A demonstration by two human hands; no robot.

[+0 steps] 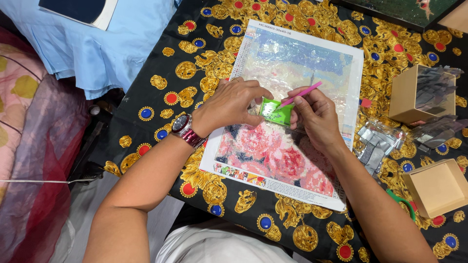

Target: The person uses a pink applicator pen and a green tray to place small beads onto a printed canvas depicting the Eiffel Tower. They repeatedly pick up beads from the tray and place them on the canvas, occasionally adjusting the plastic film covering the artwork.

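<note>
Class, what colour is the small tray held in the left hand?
Bright green tray, seen in the head view.

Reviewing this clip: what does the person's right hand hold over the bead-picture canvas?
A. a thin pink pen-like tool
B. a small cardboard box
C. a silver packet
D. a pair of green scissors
A. The right hand grips a thin pink pen-like tool, its tip pointing into the small green tray that the left hand steadies on the canvas.

Black cloth [161, 102] patterned with gold medallions over the table, pale blue fabric [97, 48] bunched top left, pink floral bedding [19, 97] along the left edge.
</note>
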